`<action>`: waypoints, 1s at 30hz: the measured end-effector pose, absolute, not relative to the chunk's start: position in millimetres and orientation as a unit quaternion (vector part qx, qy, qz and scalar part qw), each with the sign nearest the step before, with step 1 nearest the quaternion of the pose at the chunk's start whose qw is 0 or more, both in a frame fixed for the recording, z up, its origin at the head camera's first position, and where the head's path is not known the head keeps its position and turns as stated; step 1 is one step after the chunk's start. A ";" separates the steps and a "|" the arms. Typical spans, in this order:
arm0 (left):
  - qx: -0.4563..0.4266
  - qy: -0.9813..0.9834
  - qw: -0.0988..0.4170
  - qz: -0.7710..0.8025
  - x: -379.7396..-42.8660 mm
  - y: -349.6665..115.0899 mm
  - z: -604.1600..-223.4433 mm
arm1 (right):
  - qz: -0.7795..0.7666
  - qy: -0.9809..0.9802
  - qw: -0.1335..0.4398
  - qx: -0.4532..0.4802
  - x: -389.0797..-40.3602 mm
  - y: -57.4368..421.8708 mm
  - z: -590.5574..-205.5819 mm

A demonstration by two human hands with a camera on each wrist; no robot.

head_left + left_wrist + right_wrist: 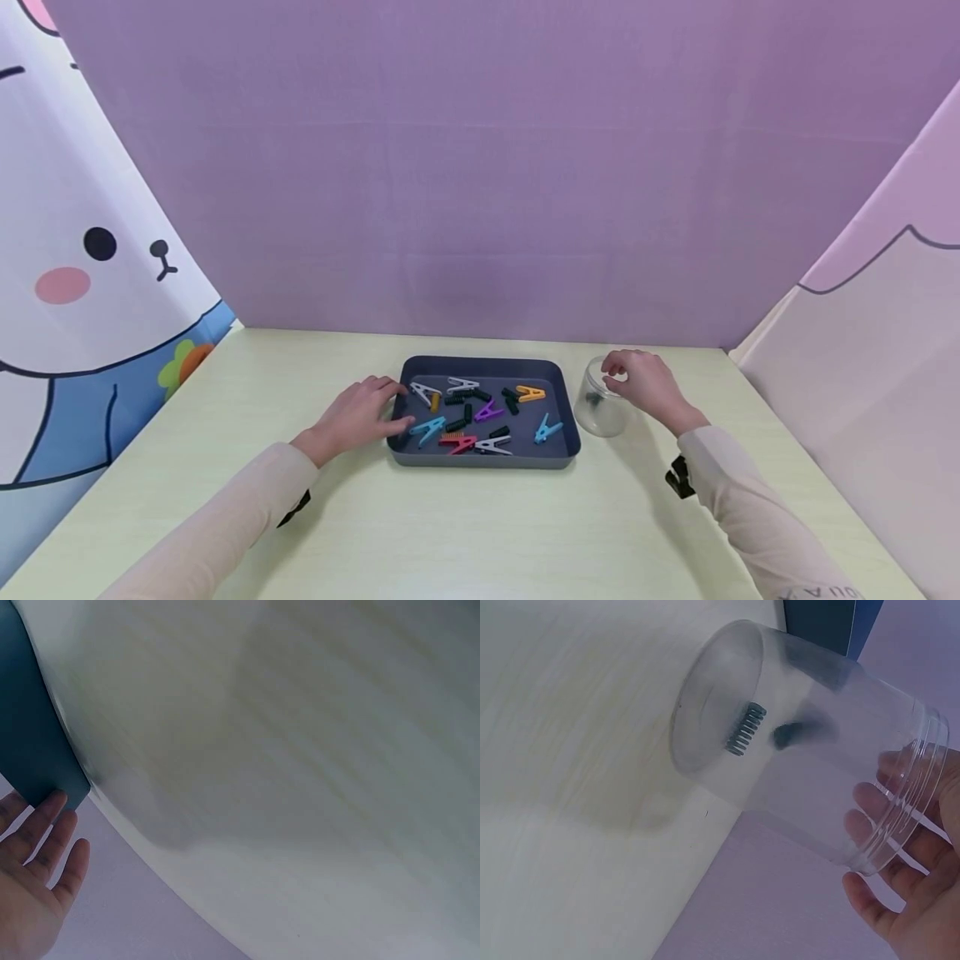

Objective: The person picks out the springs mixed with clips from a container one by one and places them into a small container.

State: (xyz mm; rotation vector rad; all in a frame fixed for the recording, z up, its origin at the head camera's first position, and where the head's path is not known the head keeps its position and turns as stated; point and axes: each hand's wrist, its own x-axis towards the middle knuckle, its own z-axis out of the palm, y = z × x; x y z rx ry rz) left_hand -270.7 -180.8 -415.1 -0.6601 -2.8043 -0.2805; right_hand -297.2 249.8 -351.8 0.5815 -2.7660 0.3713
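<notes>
My left hand (360,415) rests at the left edge of a dark grey tray (483,461), fingers extended and fingertips right at its rim; the left wrist view has them against the tray's outer wall. Colourful plastic clips lie in the tray, such as a purple clip (489,412) and a red clip (459,443), among several small dark green toothed pieces (468,413). Over the mouth of a clear jar (600,425), my right hand (648,387) has loosely bent fingers with nothing between them. Inside the jar are a dark toothed piece (747,730) near the bottom and a blurred dark piece (786,736).
The jar stands just right of the tray on a pale wooden table (480,533). A purple cloth wall (480,167) rises behind the table. Printed cloth panels with a cartoon animal (97,333) border the left side, and a pale panel (885,375) the right.
</notes>
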 end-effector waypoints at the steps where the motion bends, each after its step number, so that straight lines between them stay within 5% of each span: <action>1: -0.225 -0.962 0.122 -0.096 -270.5 -180.6 -414.9 | 0.129 -0.960 0.145 0.201 -297.1 249.8 -351.6; 30: -0.223 -0.963 0.122 -0.092 -270.9 -180.8 -413.6 | 0.117 -0.943 0.198 0.240 -291.7 230.4 -336.9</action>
